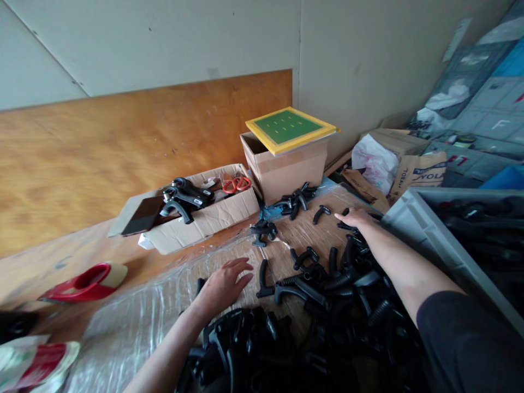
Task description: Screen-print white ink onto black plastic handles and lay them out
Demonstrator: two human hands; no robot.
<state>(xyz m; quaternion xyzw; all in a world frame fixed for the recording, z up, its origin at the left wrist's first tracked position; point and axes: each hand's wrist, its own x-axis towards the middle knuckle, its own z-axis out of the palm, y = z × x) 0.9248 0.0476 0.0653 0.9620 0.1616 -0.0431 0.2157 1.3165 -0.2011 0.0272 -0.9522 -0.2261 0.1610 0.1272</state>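
Observation:
My left hand (226, 281) hovers palm down over the plastic-wrapped cardboard, its fingers spread and nothing in them. Beside its fingertips lies a black curved T-ended handle (265, 278). Further right, my right hand (355, 217) reaches to the far edge of the loose parts. Its fingers close around a black curved handle (346, 225), which shows above and below them and is partly hidden. A single similar handle (321, 213) lies just left of that hand. Many more black handles (305, 292) are heaped between my arms, with a dark pile (245, 338) close to me.
A grey crate (417, 229) of black parts stands at right. Behind are a cardboard box (286, 169) with a yellow-framed green board (290, 128) on top, and a low carton (208, 218) holding orange-handled scissors (237, 184). A red tape dispenser (88, 281) sits at left.

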